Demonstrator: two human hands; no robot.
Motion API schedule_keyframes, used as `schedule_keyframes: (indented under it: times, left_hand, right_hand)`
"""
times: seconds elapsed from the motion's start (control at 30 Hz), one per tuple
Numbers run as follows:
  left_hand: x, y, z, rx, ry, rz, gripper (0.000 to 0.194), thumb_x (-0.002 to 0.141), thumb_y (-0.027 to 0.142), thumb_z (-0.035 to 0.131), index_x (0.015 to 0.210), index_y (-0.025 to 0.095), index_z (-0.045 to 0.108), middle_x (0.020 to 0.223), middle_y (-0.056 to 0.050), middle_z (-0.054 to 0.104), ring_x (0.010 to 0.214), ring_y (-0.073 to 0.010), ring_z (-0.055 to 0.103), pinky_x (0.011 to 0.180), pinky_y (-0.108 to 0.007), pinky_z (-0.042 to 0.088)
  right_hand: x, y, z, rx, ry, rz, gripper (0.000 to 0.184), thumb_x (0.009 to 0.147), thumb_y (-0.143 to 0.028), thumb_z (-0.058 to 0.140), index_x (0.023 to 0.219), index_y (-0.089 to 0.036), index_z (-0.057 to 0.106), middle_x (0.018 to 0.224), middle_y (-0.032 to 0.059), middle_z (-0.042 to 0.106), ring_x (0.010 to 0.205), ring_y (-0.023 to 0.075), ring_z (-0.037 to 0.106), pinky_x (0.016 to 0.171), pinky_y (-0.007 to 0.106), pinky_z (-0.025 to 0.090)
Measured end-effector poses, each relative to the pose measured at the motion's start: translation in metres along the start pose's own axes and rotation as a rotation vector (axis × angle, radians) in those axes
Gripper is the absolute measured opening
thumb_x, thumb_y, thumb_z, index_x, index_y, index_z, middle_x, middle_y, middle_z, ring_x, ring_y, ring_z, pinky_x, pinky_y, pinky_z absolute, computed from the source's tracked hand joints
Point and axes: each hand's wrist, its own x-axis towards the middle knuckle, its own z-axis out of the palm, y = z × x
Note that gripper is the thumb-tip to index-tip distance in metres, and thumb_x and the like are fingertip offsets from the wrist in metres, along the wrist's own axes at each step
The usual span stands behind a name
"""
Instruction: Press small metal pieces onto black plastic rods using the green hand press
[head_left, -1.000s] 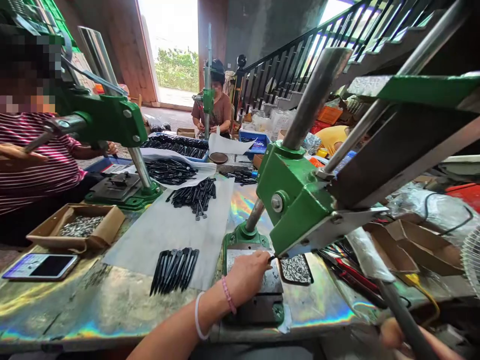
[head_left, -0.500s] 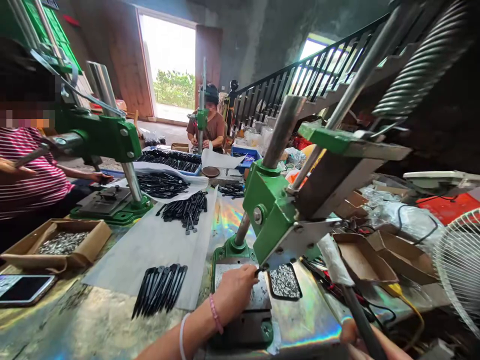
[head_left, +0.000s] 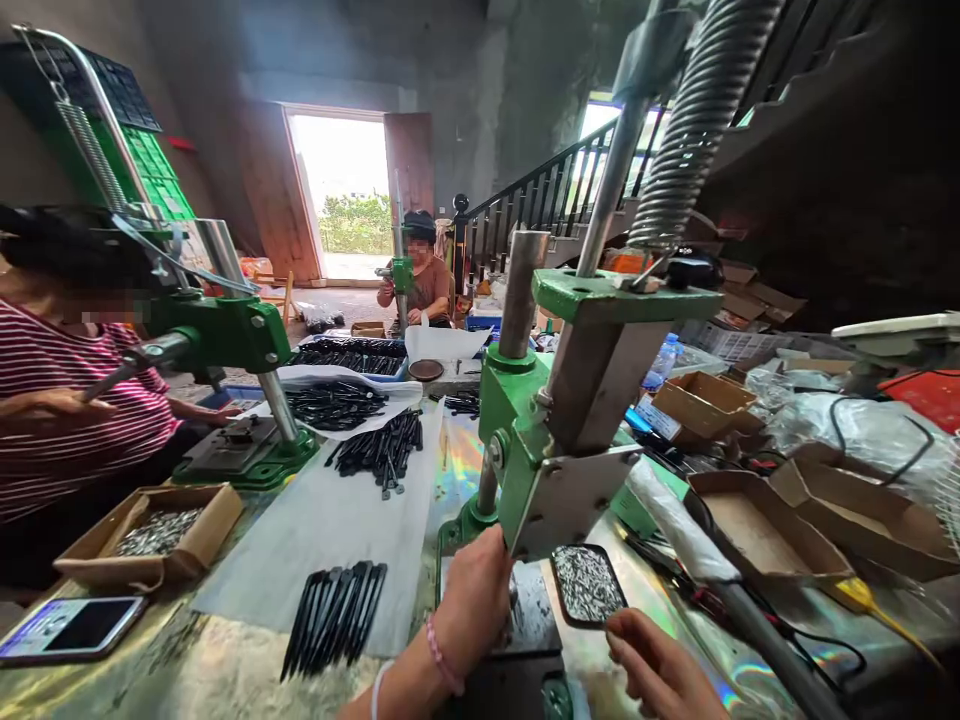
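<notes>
Resting on green press (head_left: 525, 420) base, left hand (head_left: 474, 600) curled; right hand (head_left: 660, 670) loosely spread.

The green press (head_left: 559, 440) hides the left hand's (head_left: 474, 598) fingertips; the right hand (head_left: 660, 672) is cut off below.

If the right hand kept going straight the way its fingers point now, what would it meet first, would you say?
The right hand points up and left toward the small black tray of metal bits just beyond its fingertips. That tray would likely come first, before the green press, though depth is hard to judge from this one view.
</notes>
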Motion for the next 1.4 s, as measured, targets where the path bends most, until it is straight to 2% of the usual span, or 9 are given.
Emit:
schedule_keyframes:
  times: [0.07,0.17,0.3,0.47,0.73,1.03,1.2,1.3,1.4]
  left_hand:
    - [0.003,0.000,-0.005,-0.270,-0.027,-0.082,0.015,0.089,0.022,0.042,0.086,0.020,0.057,0.082,-0.004,0.067,0.058,-0.0138,0.061,0.053,-0.024,0.043]
    - [0.003,-0.003,-0.010,-0.712,-0.171,-0.263,0.023,0.086,0.041,0.051,0.084,0.018,0.054,0.076,-0.001,0.065,0.035,-0.0047,0.046,0.035,-0.019,0.031]
    - [-0.009,-0.009,-0.015,-1.103,-0.218,-0.347,0.041,0.076,0.053,0.068,0.082,0.015,0.056,0.080,-0.003,0.068,0.035,-0.0016,0.049,0.032,-0.014,0.029]
    - [-0.026,-0.017,-0.021,-1.361,-0.243,-0.451,0.038,0.074,0.047,0.075,0.083,0.014,0.058,0.077,-0.004,0.070,0.034,-0.0022,0.051,0.029,-0.013,0.027]
    - [-0.042,-0.029,-0.025,-1.501,-0.258,-0.486,0.030,0.080,0.039,0.073,0.086,0.012,0.061,0.077,-0.005,0.071,0.035,-0.0037,0.053,0.030,-0.013,0.027]
    - [-0.058,-0.038,-0.038,-1.601,-0.210,-0.512,0.032,0.076,0.037,0.077,0.086,0.011,0.062,0.077,-0.006,0.072,0.035,-0.0030,0.054,0.031,-0.012,0.032]
    - [-0.061,-0.043,-0.035,-1.658,-0.197,-0.616,0.033,0.075,0.037,0.078,0.087,0.013,0.060,0.074,-0.003,0.070,0.034,-0.0018,0.049,0.030,-0.013,0.030]
    - [-0.069,-0.046,-0.040,-1.608,-0.186,-0.575,0.034,0.075,0.040,0.077,0.087,0.013,0.060,0.074,-0.003,0.069,0.035,-0.0017,0.048,0.031,-0.013,0.027]
    - [-0.086,-0.056,-0.057,-1.383,-0.136,-0.469,0.035,0.080,0.046,0.070,0.087,0.014,0.060,0.075,-0.002,0.067,0.036,-0.0013,0.047,0.033,-0.014,0.024]
  right_hand:
    - [0.017,0.011,-0.001,-0.239,0.089,-0.104,0.033,0.087,-0.053,0.046,0.087,-0.023,0.058,0.076,0.0019,0.066,0.064,0.0197,0.062,0.061,0.030,0.048]
    - [0.044,0.022,-0.005,-0.599,0.109,-0.166,0.034,0.088,-0.045,0.035,0.095,-0.021,0.057,0.097,0.0098,0.069,0.090,0.0255,0.068,0.081,0.036,0.050]
    - [0.070,0.027,-0.007,-0.830,0.099,-0.138,0.029,0.087,-0.035,0.036,0.099,-0.020,0.057,0.101,0.0112,0.066,0.092,0.0266,0.068,0.077,0.036,0.050]
    - [0.085,0.025,-0.003,-0.922,0.049,-0.104,0.011,0.084,-0.026,0.045,0.080,-0.022,0.055,0.086,0.0070,0.066,0.080,0.0260,0.066,0.067,0.033,0.044]
    - [0.088,0.020,-0.001,-0.934,0.007,-0.053,0.018,0.084,-0.026,0.039,0.067,-0.024,0.046,0.068,0.0052,0.064,0.067,0.0250,0.063,0.058,0.032,0.035]
    - [0.086,0.030,-0.008,-0.782,0.126,-0.069,0.032,0.082,-0.045,0.030,0.077,-0.024,0.054,0.075,0.0094,0.070,0.072,0.0287,0.067,0.066,0.037,0.045]
    - [0.079,0.032,-0.008,-0.707,0.224,-0.047,0.036,0.078,-0.052,0.034,0.079,-0.025,0.058,0.072,0.0098,0.073,0.069,0.0314,0.069,0.063,0.038,0.047]
    - [0.072,0.030,-0.008,-0.662,0.264,-0.045,0.038,0.076,-0.055,0.038,0.079,-0.024,0.061,0.073,0.0090,0.075,0.069,0.0307,0.070,0.060,0.037,0.049]
    - [0.066,0.029,-0.012,-0.562,0.293,-0.040,0.041,0.073,-0.058,0.045,0.078,-0.022,0.065,0.070,0.0075,0.074,0.063,0.0291,0.068,0.058,0.036,0.049]
